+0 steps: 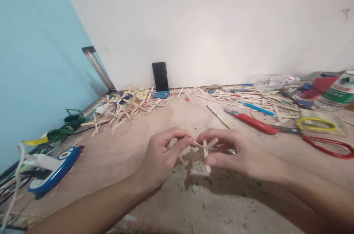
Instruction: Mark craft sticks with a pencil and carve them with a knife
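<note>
Just above the table, both hands meet at a small cluster of crossed wooden craft sticks [205,156]. My left hand [168,153] is closed, pinching the end of one thin stick between thumb and forefinger. The thumb and fingers of my right hand [235,151] grip the crossed sticks from the other side, with one stick pointing down and another jutting up to the right. My right fingers partly hide where the sticks join. A yellow patterned pencil [218,117] lies beyond the right hand.
A red-handled knife [257,122] and scissors [326,142] lie right. Loose stick piles [129,107] sit at the back. A phone [160,76] leans against the white board [207,24]. At left are a blue holder [59,171] and a green cup [73,120].
</note>
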A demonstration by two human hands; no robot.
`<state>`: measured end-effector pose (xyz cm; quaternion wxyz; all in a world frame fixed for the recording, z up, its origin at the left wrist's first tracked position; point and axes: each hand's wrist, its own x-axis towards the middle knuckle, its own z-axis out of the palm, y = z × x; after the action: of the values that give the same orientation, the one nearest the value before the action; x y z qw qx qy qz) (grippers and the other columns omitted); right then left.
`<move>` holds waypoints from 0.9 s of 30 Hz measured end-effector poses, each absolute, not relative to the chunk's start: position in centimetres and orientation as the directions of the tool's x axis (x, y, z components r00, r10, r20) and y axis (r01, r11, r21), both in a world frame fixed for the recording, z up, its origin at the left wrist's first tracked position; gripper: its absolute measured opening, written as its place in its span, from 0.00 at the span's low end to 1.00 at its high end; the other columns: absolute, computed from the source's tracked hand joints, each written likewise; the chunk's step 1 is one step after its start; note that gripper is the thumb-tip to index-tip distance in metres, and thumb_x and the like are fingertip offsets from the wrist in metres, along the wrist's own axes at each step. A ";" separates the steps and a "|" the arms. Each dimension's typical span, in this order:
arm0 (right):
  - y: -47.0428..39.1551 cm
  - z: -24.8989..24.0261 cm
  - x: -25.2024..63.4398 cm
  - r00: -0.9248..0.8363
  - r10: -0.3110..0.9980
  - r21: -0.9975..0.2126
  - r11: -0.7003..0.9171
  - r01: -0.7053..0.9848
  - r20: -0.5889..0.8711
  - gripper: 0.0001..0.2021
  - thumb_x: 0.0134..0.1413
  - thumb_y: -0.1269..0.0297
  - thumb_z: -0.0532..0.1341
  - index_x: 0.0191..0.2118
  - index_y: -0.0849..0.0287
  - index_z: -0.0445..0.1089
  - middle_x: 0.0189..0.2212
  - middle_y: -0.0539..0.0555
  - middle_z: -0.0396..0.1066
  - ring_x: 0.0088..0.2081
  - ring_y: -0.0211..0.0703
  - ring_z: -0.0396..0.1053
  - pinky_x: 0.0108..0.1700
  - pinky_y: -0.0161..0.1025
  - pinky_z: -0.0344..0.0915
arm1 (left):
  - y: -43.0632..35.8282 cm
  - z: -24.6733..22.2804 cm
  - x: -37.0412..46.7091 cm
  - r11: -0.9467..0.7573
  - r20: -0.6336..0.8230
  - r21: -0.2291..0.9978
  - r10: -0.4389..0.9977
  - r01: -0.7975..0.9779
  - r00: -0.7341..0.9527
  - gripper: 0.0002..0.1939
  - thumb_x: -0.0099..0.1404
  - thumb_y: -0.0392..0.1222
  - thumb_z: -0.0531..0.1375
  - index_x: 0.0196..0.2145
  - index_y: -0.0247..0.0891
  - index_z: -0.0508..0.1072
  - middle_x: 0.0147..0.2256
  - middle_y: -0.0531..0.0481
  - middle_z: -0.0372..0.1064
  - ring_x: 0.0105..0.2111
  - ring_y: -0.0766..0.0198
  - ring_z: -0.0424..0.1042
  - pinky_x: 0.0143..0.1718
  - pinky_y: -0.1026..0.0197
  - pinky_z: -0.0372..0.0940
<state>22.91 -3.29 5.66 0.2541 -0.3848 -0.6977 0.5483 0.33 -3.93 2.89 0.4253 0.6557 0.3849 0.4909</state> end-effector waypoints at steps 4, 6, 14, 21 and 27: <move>-3.3 6.0 23.0 -0.590 0.805 -0.956 0.116 0.271 -0.070 0.22 0.55 0.47 0.71 0.46 0.60 0.76 0.46 0.57 0.76 0.41 0.45 0.75 0.42 0.39 0.73 | -4.3 3.0 0.4 -0.361 0.338 0.929 0.918 0.084 0.208 0.06 0.71 0.40 0.66 0.34 0.41 0.82 0.33 0.57 0.80 0.35 0.68 0.77 0.39 0.69 0.67; -3.4 6.0 23.1 -0.578 0.814 -0.944 0.142 0.298 -0.060 0.23 0.55 0.48 0.71 0.49 0.59 0.77 0.48 0.58 0.76 0.41 0.45 0.75 0.42 0.39 0.73 | -4.5 3.1 0.4 -0.370 0.347 0.925 0.915 0.084 0.206 0.06 0.71 0.40 0.66 0.35 0.41 0.82 0.33 0.57 0.81 0.35 0.68 0.77 0.39 0.70 0.68; -4.3 5.9 22.9 -0.538 0.837 -0.906 0.153 0.396 -0.094 0.31 0.60 0.47 0.67 0.64 0.57 0.73 0.53 0.58 0.79 0.40 0.46 0.77 0.42 0.41 0.74 | -4.6 3.3 0.5 -0.433 0.410 0.898 0.889 0.084 0.203 0.08 0.71 0.33 0.64 0.36 0.42 0.83 0.35 0.58 0.82 0.36 0.71 0.79 0.40 0.73 0.70; -4.7 5.9 22.5 -0.523 0.834 -0.906 0.070 0.418 -0.177 0.34 0.60 0.50 0.66 0.69 0.59 0.68 0.45 0.57 0.80 0.35 0.44 0.73 0.35 0.40 0.68 | -4.7 3.0 0.4 -0.575 0.526 0.800 0.810 0.173 0.260 0.08 0.72 0.32 0.64 0.37 0.40 0.82 0.35 0.56 0.81 0.35 0.71 0.78 0.42 0.72 0.69; -4.6 5.7 22.5 -0.517 0.848 -0.920 0.106 0.377 -0.115 0.35 0.62 0.49 0.65 0.71 0.56 0.66 0.40 0.56 0.79 0.34 0.45 0.74 0.35 0.41 0.70 | -4.6 2.8 0.3 -0.584 0.535 0.792 0.805 0.178 0.259 0.08 0.74 0.33 0.63 0.38 0.40 0.81 0.36 0.56 0.80 0.37 0.70 0.78 0.43 0.71 0.69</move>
<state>22.51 -4.63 5.65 0.2311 -0.4334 -0.7068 0.5090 0.31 -4.64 2.82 0.3087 0.7308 0.3360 0.5077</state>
